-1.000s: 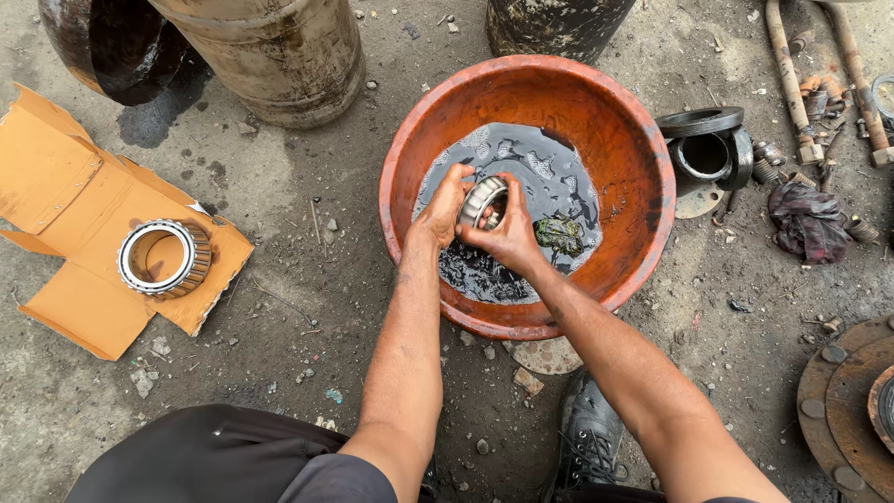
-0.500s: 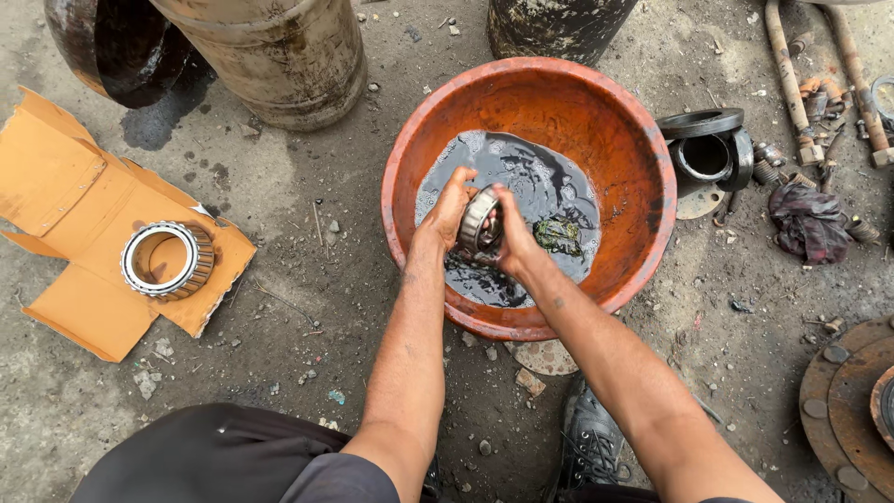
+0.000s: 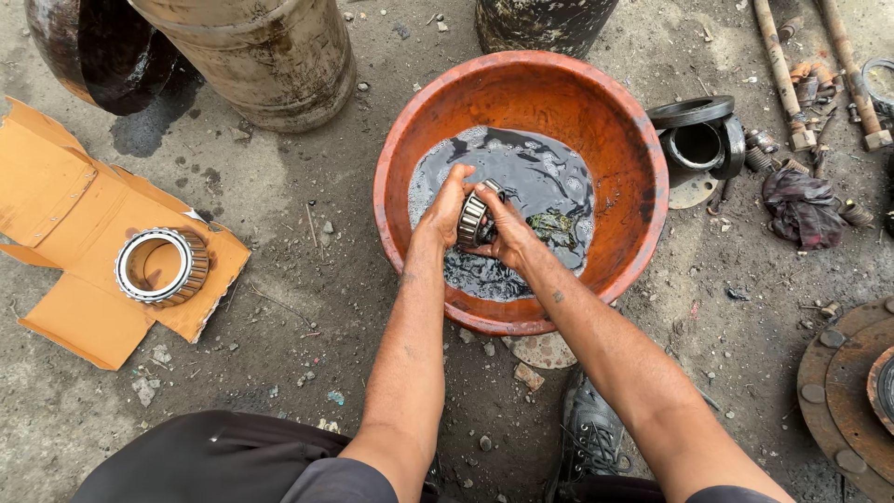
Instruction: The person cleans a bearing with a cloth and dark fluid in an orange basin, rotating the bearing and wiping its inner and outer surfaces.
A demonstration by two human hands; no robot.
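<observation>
Sitting between both hands above the dark liquid in the orange basin (image 3: 615, 121), the roller bearing (image 3: 473, 217) is upright; left hand (image 3: 444, 209) and right hand (image 3: 507, 237) clasp it, fingers curled around its sides.

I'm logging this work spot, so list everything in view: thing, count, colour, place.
Basin: one, orange, centre, on the ground, holding dark liquid.
Held bearing: one, silver, over the basin, between both hands.
Rag: one, greenish, lying in the liquid.
Second bearing: one, silver, on the cardboard, left.
Cardboard: one flattened sheet, orange-brown, left.
Drums: two, rusty grey, top.
Metal rings: a few, dark, right of the basin.
Cloth: one, dark red, right.
Rods: two, rusty, top right.
Round hub plate: one, rusty, lower right edge.
Shoe: one, black, bottom centre.
Left hand: grip on the bearing's left side.
Right hand: grip on its right side.
</observation>
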